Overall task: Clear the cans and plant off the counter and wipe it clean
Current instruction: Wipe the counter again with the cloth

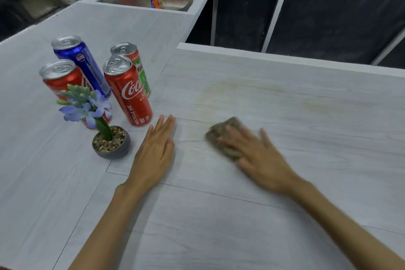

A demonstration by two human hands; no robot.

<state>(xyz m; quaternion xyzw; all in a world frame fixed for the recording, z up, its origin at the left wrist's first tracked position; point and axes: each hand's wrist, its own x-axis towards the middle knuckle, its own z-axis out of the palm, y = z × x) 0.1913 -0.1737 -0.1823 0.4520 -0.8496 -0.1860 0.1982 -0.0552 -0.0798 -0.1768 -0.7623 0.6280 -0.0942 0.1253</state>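
- Cans (128, 92), four of them, stand grouped just beyond and to the left of the fingers (163, 125) of the left hand (153, 151). The nearest red one almost touches the fingertips, and the plant (96, 114) in its small pot (111, 149) sits just left of that hand.
- Left fingers lie straight and close together, flat on the surface (306, 160), holding nothing.
- Right hand (260, 158) is blurred. Its fingers (232, 136) look spread and pressed flat on a brownish cloth (223, 133), not curled round it.
- Faint yellowish marks (219, 94) show beyond the right fingertips, so I'd judge the wiping is under way with that patch not yet done.
- To do it well, press evenly, sweep in overlapping passes out to those marks, and steer wide of the cans, which look easy to tip.
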